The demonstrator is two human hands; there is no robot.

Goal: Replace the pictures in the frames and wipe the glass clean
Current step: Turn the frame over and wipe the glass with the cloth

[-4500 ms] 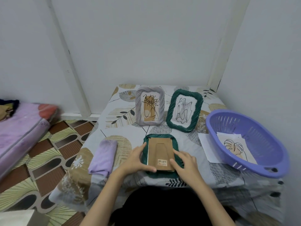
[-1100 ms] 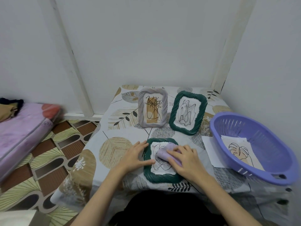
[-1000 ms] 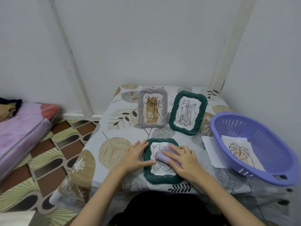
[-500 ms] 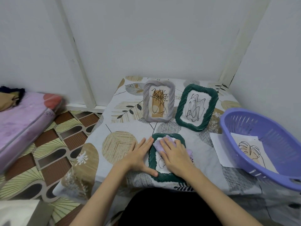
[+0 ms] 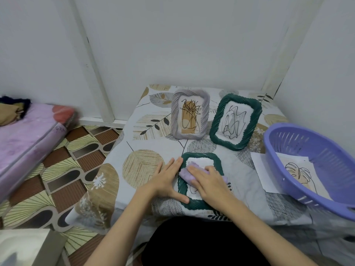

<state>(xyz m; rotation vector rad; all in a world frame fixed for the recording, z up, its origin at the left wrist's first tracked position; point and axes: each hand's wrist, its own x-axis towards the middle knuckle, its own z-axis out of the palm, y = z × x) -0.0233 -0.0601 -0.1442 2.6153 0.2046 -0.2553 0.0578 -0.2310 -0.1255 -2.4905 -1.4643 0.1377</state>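
Right hand (image 5: 208, 181) presses the lilac cloth (image 5: 185, 173) flat on the glass of the near frame (image 5: 199, 205), fingers (image 5: 194, 170) spread over the cloth rather than curled round it. Left hand (image 5: 166, 181) lies open and flat against the frame's left edge, thumb along the bottom corner, pinning it to the bench (image 5: 142, 164). The frame sits close to the bench's front edge, so a hard downward stroke could push it off. The printed bench cover looks loose and could bunch or slide underneath. Too much pressure could stress the glass. Soft folded cloth; twisted, rope-like green rim; two more frames, grey (image 5: 190, 116) and green (image 5: 235, 121), stand upright behind. A slotted plastic basket (image 5: 315, 150) to the right holds paper prints (image 5: 297, 169).
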